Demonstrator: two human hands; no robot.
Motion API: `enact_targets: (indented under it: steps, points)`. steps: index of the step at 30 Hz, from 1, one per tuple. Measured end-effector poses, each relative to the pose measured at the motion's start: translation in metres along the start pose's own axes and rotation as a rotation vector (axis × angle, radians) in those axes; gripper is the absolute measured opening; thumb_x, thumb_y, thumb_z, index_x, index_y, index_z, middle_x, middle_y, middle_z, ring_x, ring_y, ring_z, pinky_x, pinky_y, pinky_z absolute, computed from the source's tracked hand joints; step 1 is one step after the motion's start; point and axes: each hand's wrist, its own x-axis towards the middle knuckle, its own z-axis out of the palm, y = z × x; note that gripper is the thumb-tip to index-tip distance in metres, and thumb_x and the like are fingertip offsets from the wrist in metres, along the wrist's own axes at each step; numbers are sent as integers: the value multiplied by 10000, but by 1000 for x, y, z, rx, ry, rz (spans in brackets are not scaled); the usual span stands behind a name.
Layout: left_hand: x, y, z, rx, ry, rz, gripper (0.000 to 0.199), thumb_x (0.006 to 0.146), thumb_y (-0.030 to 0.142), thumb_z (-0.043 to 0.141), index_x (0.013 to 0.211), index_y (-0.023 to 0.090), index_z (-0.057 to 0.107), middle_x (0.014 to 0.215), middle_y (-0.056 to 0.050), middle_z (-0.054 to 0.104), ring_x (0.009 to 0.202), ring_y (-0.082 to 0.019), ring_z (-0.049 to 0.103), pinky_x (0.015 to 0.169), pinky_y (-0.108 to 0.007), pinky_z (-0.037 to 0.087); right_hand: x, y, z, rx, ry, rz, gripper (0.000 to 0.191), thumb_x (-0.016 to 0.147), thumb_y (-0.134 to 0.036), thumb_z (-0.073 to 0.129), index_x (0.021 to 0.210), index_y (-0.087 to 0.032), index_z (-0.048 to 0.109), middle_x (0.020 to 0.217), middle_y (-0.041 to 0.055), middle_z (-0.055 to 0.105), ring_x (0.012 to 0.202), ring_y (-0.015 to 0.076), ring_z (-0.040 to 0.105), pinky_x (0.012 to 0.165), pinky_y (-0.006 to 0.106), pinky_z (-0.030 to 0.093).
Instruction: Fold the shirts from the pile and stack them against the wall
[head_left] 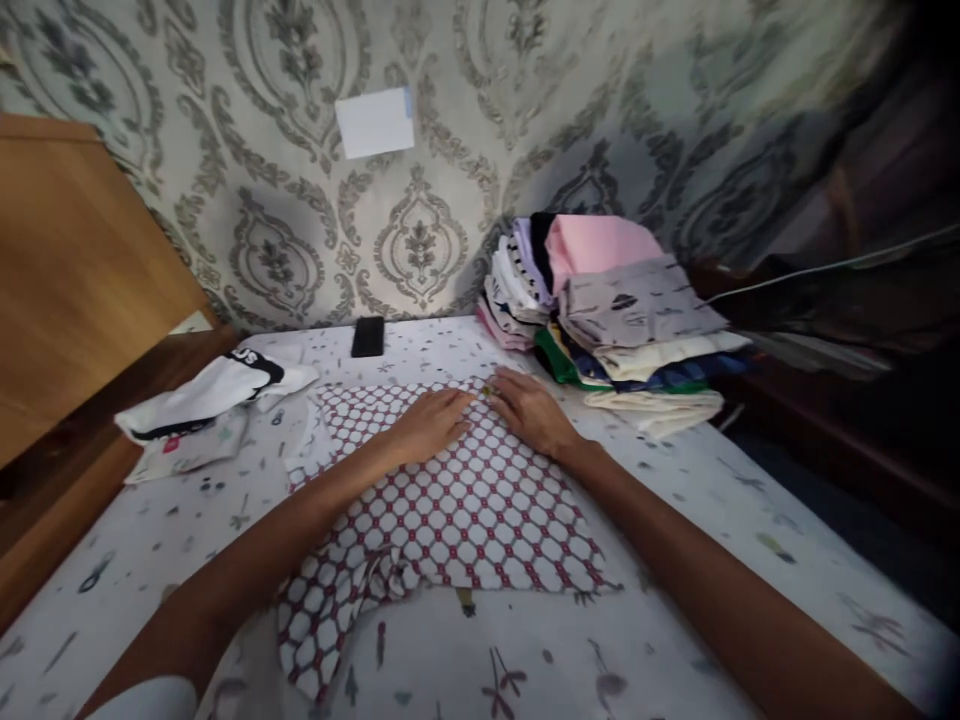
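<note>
On the white garment at the left, a black band carries white letters, but they are too blurred for me to read surely; the small pink mark below it is also not readable. The patterned cloth is white, with a lattice of dark lines and red joints. It lies on the printed sheet, mostly spread flat, with its near left part crumpled and folded over. The left hand rests released on its far part, fingers extended. The right hand, just beside, is also released, its fingers spread and slightly bent. Beyond them lie a black phone-like object and, to the right, folded clothes.
</note>
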Motion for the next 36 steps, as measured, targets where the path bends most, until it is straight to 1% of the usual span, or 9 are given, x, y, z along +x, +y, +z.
enact_targets:
  steps: [4,9,12,15,21,25,29,33,36]
  points:
    - [-32,-40,-8,-9,-18,-194,497,1034,403,348,1462,164,431,1495,-142,530,1364,-242,500,1132,-382,379,-3,4,-5,-121,-73,82,239,963,-290,479,975,-160,679,1021,145,689,1014,288,627,915,412,494]
    - [-66,-89,-9,16,-47,-373,593,1034,458,253,1511,133,391,1598,-168,400,1494,-254,348,1216,-437,258,0,-1,-12,-222,-22,157,308,982,-320,446,823,-187,674,952,141,685,958,284,623,869,396,497]
    - [-74,-95,-7,14,-67,-386,640,1031,499,208,1542,142,351,1639,-149,326,1534,-245,260,1239,-465,190,8,-9,-4,-169,33,85,318,992,-323,423,1013,-163,697,1089,171,697,1097,310,611,967,439,487]
    - [-76,-93,-7,28,-76,-385,653,1026,519,195,1560,168,327,1659,-123,286,1545,-229,227,1244,-462,167,10,-8,10,-36,-76,-38,412,986,-365,447,1299,-157,614,1372,175,618,1302,318,541,1103,504,428]
    - [-81,-95,-11,61,-77,-415,669,1023,542,219,1568,167,319,1662,-130,277,1548,-244,214,1240,-489,158,-6,13,19,-32,-176,43,510,1005,-398,399,1445,-163,508,1529,152,497,1452,303,413,1200,526,339]
    - [-90,-87,-16,63,-129,-431,638,1037,506,241,1584,182,297,1677,-135,226,1559,-259,170,1240,-529,128,-15,9,9,-56,-205,99,514,1010,-372,375,1431,-115,521,1537,183,476,1467,323,387,1202,533,340]
    - [-112,-62,-27,-11,-217,-311,601,1037,518,285,1584,269,307,1696,-95,173,1565,-275,138,1240,-530,118,-34,-11,-7,-48,-190,148,487,1003,-366,398,1390,-122,565,1539,179,469,1461,346,386,1191,551,351]
    - [-152,-23,-56,-276,-382,-134,564,1000,569,400,1521,356,423,1680,-27,256,1526,-283,268,1178,-406,315,-80,-49,-37,68,-200,100,452,1005,-459,404,1287,-204,647,1503,134,513,1403,338,463,1165,545,396]
    - [-188,10,-81,-349,-477,-38,559,916,647,513,1401,375,561,1549,-25,486,1366,-261,502,1021,-321,469,-125,-77,-62,195,-240,89,420,971,-547,464,1200,-275,687,1432,108,570,1315,323,550,1089,535,485]
